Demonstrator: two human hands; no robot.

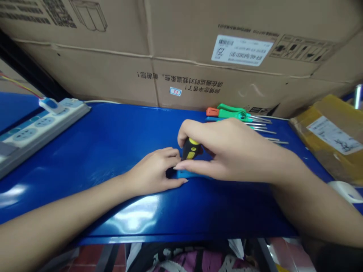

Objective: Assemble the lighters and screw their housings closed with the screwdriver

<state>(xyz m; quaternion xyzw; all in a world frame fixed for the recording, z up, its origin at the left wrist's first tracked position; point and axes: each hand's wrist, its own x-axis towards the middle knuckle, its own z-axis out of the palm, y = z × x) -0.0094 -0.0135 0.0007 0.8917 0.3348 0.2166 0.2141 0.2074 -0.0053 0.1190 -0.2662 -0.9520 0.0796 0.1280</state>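
My right hand (227,151) is wrapped round a screwdriver (190,150) with a black and yellow handle, held tilted over the table. Its shaft and tip are hidden by my fingers. Under it, a light blue plastic piece (184,174) lies on the shiny blue table (136,132). My left hand (159,170) rests on the table and grips the left end of that piece between thumb and fingers. Most of the light blue piece is covered by both hands, so its full shape does not show.
Behind my right hand lie several tools (231,113) with green, orange and blue handles and thin metal rods. A power strip (45,122) runs along the left. Cardboard (113,75) walls off the back. A yellow-taped box (329,132) and a white rounded object (344,191) sit at right.
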